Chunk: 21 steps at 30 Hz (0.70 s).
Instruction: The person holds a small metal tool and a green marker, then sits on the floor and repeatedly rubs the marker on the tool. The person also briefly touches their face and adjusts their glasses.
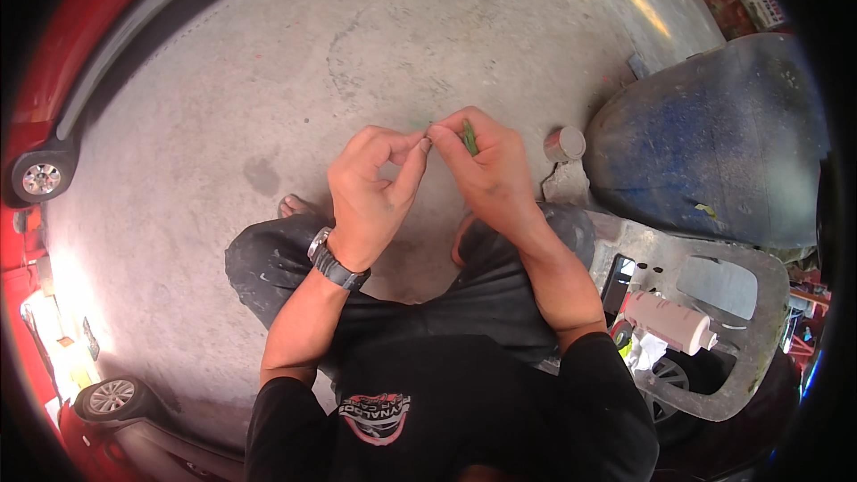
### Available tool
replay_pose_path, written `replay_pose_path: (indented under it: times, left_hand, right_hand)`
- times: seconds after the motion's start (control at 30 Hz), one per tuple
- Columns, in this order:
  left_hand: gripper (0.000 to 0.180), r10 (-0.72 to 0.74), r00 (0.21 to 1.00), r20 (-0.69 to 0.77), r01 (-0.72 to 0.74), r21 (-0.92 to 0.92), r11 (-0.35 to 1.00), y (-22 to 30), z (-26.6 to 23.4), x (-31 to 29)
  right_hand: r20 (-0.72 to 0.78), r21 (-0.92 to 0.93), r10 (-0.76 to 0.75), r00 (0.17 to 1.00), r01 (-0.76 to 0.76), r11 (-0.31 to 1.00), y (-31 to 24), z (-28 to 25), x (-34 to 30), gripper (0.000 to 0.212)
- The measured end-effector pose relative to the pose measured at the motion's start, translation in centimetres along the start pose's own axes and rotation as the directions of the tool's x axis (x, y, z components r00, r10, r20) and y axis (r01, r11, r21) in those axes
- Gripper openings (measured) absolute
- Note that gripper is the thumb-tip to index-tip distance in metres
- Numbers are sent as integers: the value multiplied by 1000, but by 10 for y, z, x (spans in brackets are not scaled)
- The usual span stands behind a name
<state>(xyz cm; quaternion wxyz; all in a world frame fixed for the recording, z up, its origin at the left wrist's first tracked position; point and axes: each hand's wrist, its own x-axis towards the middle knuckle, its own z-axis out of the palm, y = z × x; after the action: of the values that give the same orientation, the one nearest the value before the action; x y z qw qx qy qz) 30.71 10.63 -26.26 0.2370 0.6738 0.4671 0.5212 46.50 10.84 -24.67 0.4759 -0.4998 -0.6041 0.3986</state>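
Two hands meet over the lap: the left hand (375, 183) and right hand (489, 165) pinch together, seemingly to steady something tiny (429, 131), too small to make out. A green strip (470, 137) sits in the right's curl, perhaps to stay handy. Within likely reach, a bottle (665, 319) lies with its base toward a grey panel's (769, 290) left edge. Beyond, a can (565, 144) sits near a blue drum (714, 143) on the marked concrete floor (223, 116); a red vehicle (76, 13) lines the far left.

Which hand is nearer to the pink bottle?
Right. The right hand is up and to the left of the pink bottle in the picture; the left hand is farther left, on the right hand's far side.
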Motion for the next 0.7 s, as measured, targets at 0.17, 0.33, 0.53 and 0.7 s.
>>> replay_pose_path:
  times: [0.17,0.33,0.53,0.7]
  left_hand:
    - [8,128,991,-35,-126,75,989,-4,2,0]
    - [12,-368,930,-19,349,-281,894,-24,-11,2]
    - [17,-382,914,133,395,-496,773,-6,-14,15]
    - [18,-396,812,428,577,-496,648,2,-13,5]
  right_hand:
    - [-6,-64,-41,999,40,997,4,5,-3,18]
    - [-18,35,59,998,-59,998,3,1,1,19]
    - [148,414,287,946,-323,851,-7,-21,9,20]
    - [125,408,262,957,-290,866,-11,-23,12,20]
